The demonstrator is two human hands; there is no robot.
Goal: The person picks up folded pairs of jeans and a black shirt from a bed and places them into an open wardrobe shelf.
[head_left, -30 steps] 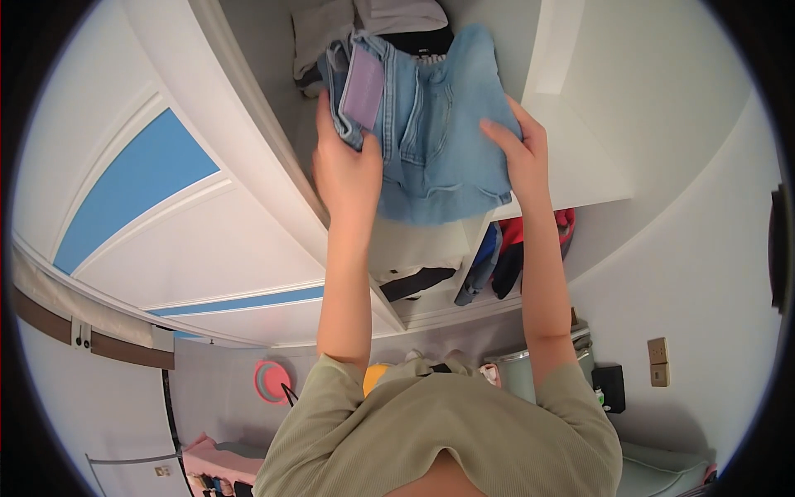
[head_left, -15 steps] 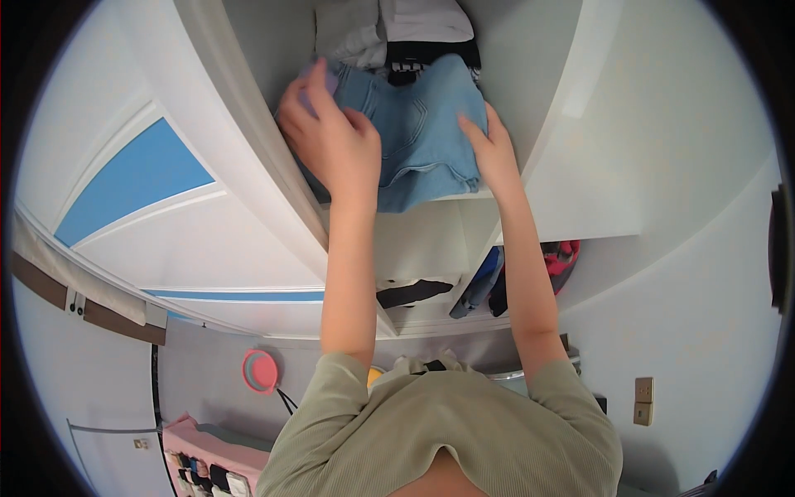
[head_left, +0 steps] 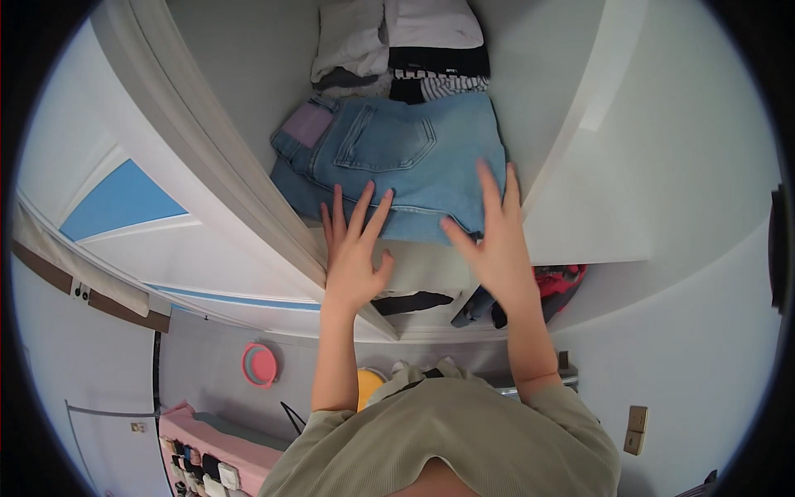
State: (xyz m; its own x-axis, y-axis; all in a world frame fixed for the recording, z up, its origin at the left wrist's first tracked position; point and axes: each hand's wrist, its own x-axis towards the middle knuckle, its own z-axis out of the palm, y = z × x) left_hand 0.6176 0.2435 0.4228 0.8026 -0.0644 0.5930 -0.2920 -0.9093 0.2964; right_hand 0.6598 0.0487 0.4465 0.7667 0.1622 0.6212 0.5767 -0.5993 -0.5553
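A pair of folded light-blue jeans (head_left: 389, 149) lies on the wardrobe shelf, with a back pocket and a purple patch facing up. My left hand (head_left: 356, 253) is at the front edge of the jeans, its fingers spread and the fingertips on the denim. At the right front corner is my right hand (head_left: 498, 236), fingers apart, thumb by the lower edge and fingertips along the side. Neither hand grips the cloth. Behind the jeans, folded white clothes (head_left: 433, 23) and a grey-white garment (head_left: 350, 37) sit in stacks over black and striped ones.
The sliding door (head_left: 240, 224), white with blue panels, borders the shelf on the left. Below are a compartment with a black garment (head_left: 414, 301) and another with dark and red clothes (head_left: 561, 286). A pink basin (head_left: 260, 364) and a yellow round thing (head_left: 369, 383) are lower down.
The jeans went from bunched and partly raised to lying flat on the shelf. Both hands moved toward me; the left left the patch area and spread its fingers at the front edge.
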